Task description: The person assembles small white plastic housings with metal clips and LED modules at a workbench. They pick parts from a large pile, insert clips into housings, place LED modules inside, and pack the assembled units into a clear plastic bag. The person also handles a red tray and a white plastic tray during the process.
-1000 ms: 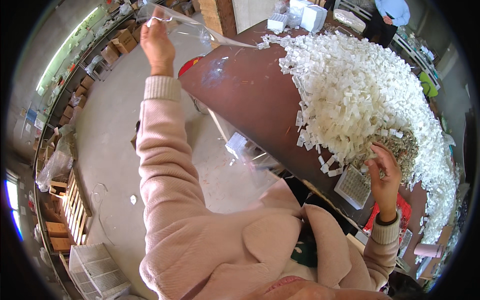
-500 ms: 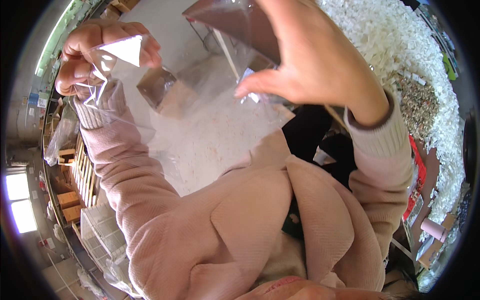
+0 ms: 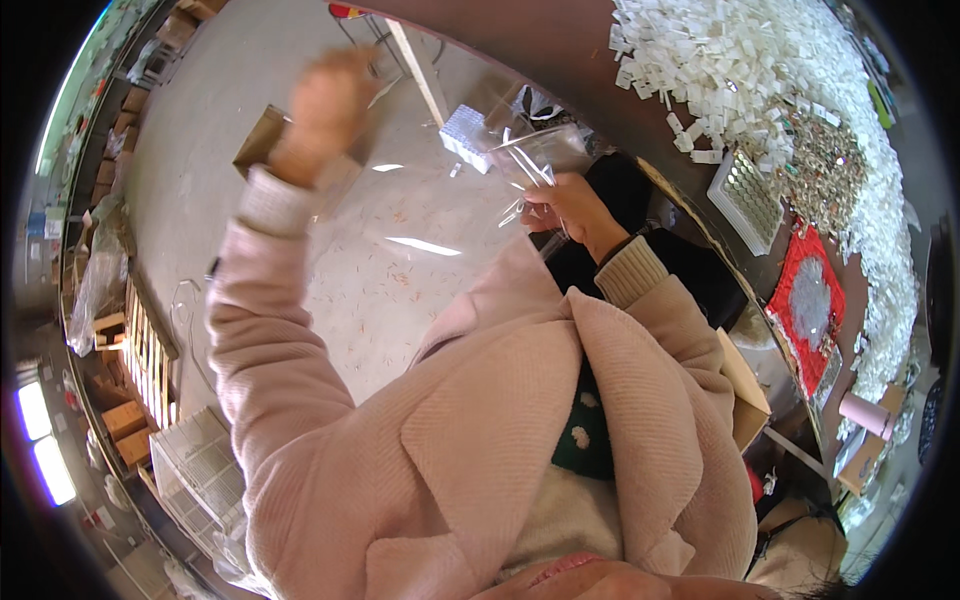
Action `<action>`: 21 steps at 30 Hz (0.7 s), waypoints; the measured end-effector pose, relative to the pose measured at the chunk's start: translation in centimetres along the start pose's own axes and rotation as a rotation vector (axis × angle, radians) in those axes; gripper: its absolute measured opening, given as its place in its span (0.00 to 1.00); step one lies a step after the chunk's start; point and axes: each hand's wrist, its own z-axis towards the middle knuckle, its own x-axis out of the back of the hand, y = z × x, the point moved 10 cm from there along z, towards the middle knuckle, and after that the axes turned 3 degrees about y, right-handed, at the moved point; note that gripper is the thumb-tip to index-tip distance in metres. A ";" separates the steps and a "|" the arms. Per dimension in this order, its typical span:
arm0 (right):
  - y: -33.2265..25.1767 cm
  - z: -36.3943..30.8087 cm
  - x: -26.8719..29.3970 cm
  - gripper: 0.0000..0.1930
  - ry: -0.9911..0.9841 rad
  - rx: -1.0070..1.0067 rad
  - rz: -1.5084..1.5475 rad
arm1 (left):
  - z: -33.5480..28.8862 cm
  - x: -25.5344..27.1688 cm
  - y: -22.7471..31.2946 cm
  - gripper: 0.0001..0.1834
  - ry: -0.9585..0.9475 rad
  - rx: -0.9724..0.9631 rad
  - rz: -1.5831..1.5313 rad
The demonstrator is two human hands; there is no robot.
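Note:
My right hand (image 3: 580, 213) is closed on the gathered edge of a clear plastic bag (image 3: 560, 148), above my lap. The thin, see-through film stretches left from it over the floor, with bright glare streaks on it. My left hand (image 3: 335, 108) is raised further left and away from me, smeared by motion. Its fingers look curled, but whether they grip the film cannot be made out. Behind the bag, a white-and-blue block-like stack (image 3: 466, 138) shows near the table leg.
A brown table (image 3: 560, 45) on the right bears a heap of small white plastic pieces (image 3: 700, 65), a white perforated tray (image 3: 745, 200), a red cloth (image 3: 795, 290) and a pink cylinder (image 3: 866, 415). An open cardboard box (image 3: 262, 140) stands on the floor; a pallet (image 3: 150, 345) is at left.
My right hand has come down toward my lap and closed on the bag film. My left hand has moved right. The view has shifted, showing more of the table.

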 end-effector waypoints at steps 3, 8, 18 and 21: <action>3.6 1.0 4.1 0.07 0.143 -0.169 0.184 | -4.4 -9.9 10.2 0.11 -0.483 0.051 -0.978; 3.6 -2.4 11.7 0.10 0.287 -0.064 0.188 | -5.4 -15.4 23.3 0.24 -0.371 -0.034 -1.082; 10.5 -10.4 20.1 0.07 0.482 0.025 0.760 | -8.7 -20.5 32.9 0.43 -0.596 -0.295 -0.895; 10.6 -10.3 20.2 0.12 0.404 0.038 0.723 | -8.4 -20.3 32.5 0.44 -0.574 -0.300 -0.984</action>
